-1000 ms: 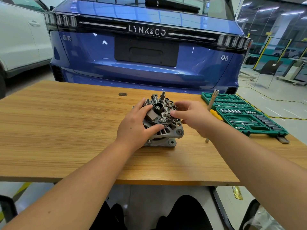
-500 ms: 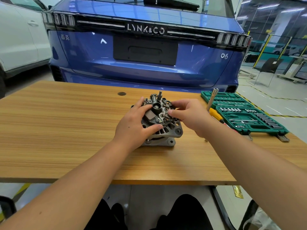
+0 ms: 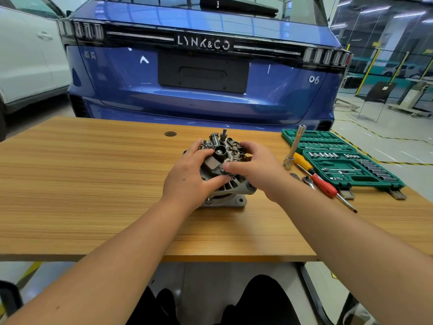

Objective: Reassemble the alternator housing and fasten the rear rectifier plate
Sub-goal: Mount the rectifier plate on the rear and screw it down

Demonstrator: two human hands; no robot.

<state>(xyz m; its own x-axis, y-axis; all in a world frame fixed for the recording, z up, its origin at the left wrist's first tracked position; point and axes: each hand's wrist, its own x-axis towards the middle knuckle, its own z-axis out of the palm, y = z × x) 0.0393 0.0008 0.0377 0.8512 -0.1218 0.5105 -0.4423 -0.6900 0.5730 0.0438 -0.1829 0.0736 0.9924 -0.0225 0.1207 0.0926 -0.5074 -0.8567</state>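
alternator [image 3: 230, 184]: mid-table [image 3: 93, 184], rectifier plate [image 3: 218, 152] facing up | left hand [image 3: 189, 181]: fingers curled round its left side, thumb on housing front | right hand [image 3: 255, 170]: fingers bent over plate's right edge, thumb on top | socket set [image 3: 346, 160], screwdriver [image 3: 314, 175]: to the right

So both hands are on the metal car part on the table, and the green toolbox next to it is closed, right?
Not quite. The green toolbox is open, not closed: the head view shows rows of sockets lying in its trays. The rest holds: the left hand and the right hand are both on the metal alternator, which sits on the wooden table.
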